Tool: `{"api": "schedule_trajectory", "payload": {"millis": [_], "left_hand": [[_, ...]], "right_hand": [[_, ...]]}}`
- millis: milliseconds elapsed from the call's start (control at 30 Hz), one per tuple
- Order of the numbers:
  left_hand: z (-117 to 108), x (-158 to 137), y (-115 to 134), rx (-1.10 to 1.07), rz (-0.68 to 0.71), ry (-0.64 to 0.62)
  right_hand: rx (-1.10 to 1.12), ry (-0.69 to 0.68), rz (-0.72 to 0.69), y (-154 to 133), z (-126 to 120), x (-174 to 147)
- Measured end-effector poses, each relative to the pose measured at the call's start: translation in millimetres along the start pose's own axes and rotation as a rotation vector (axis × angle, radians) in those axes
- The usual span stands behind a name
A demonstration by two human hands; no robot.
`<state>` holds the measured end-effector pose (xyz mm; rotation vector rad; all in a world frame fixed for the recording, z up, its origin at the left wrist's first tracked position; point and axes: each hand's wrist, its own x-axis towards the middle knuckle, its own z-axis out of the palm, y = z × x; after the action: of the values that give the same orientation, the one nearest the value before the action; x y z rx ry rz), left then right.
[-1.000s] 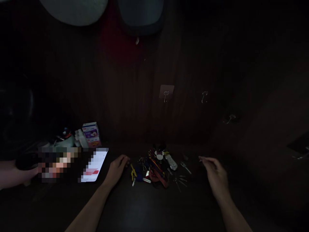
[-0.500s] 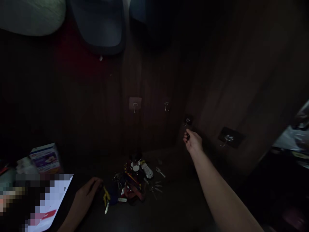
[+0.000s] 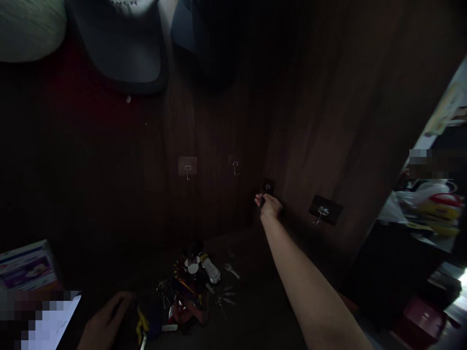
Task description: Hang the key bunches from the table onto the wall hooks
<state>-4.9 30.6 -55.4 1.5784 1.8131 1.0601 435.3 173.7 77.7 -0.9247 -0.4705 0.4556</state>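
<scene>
My right hand (image 3: 270,205) reaches to the corner of the dark wooden wall, just below a small metal hook (image 3: 268,187) on a dark pad. Its fingers are closed around something small and dark that I cannot make out. Low on the left, my left hand (image 3: 105,318) rests by the pile, loosely curled, thumb and forefinger apart, with nothing visible in it. Beside its fingertips lies a key with a yellow strap (image 3: 141,322). The pile holds keys, a red strap (image 3: 191,312), a silver car-shaped piece (image 3: 210,270) and a fanned bunch of keys (image 3: 226,294).
More hooks are on the walls: a left hook (image 3: 188,170), a middle hook (image 3: 235,167) and a right hook (image 3: 323,211). A grey cap (image 3: 124,53) hangs above. A purple-white box (image 3: 29,267) stands left; a dark red box (image 3: 419,323) is lower right.
The view has swung right, so the wall, hooks and pile sit further left. My right hand has come closer to the corner hook. My left hand stays by the pile.
</scene>
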Motion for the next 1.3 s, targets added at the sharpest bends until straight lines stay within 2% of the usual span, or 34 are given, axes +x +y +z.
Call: {"api": "schedule_trajectory", "payload": {"millis": [200,400,633,767,900,1100,1300], "left_hand": [[-1,-2,2,0.003,0.021,0.001],[-1,-4,5,-0.014,0.026,0.01],[0,-2,5,0.001,0.025,0.019],[0,-3,9,-0.005,0.036,-0.002],[-2,-6,15,-0.004,0.027,-0.038],[-4,-9,17,0.015,0.036,-0.053],[-5,-11,18,0.022,0.045,-0.051]], "right_hand": [[-0.212,-0.006,-0.08,2,7,0],[-0.438,0.019,-0.18,7,1,-2],[-0.507,-0.033,-0.226,22,-12,-17],[-0.47,-0.064,-0.265,33,-28,-30],[-0.455,-0.084,-0.227,51,-53,-47],[-0.701,-0.29,-0.191,81,-91,-67],[-0.905,-0.414,-0.232,91,-111,-81]]}}
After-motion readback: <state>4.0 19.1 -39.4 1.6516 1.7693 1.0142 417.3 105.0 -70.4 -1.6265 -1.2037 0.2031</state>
